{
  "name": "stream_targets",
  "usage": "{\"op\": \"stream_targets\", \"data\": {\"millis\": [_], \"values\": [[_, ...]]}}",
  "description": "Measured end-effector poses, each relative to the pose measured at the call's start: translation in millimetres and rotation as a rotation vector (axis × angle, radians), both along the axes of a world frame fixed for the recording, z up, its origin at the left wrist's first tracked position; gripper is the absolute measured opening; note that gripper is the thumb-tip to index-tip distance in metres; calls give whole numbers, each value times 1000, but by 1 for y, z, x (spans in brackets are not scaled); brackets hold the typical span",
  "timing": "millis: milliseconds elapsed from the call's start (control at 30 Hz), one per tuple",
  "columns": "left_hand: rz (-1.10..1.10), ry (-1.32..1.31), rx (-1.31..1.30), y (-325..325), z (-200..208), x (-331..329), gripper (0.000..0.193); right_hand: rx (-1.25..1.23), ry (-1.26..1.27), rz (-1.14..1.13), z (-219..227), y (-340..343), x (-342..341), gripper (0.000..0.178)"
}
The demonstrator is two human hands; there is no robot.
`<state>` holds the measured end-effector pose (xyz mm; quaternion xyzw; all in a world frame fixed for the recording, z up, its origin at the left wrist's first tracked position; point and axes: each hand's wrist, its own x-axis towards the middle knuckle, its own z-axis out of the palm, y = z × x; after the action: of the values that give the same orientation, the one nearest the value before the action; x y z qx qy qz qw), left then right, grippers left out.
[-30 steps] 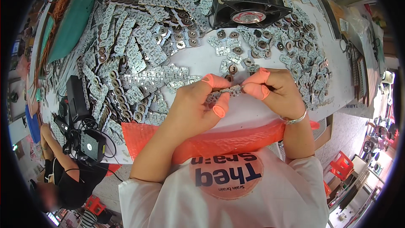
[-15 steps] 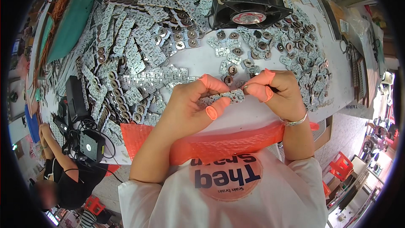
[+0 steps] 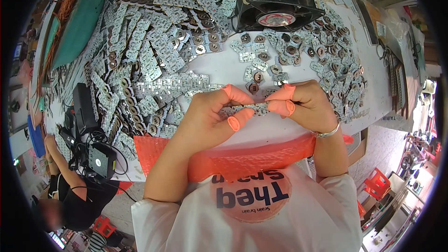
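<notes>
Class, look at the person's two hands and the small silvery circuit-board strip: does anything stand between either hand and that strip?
Nothing visible does. The left hand and right hand, both with orange rubber fingertip covers, already pinch the small silvery circuit-board strip at its two ends, above the white table.

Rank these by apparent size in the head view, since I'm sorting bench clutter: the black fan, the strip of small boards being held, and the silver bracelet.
1. black fan
2. strip of small boards, held between both hands
3. silver bracelet, though partly hidden around the wrist, so this last place is unsure.
</notes>
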<state>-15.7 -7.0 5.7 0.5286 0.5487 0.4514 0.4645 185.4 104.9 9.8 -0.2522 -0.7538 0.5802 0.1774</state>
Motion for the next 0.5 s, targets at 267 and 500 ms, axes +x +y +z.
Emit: {"op": "stream_targets", "data": {"millis": [267,500], "values": [[52,-242,-137,0,2,2,12,255,-21,15,2,-3,-8,13],[45,-427,-196,2,3,1,14,256,-42,18,2,-1,-7,17]]}}
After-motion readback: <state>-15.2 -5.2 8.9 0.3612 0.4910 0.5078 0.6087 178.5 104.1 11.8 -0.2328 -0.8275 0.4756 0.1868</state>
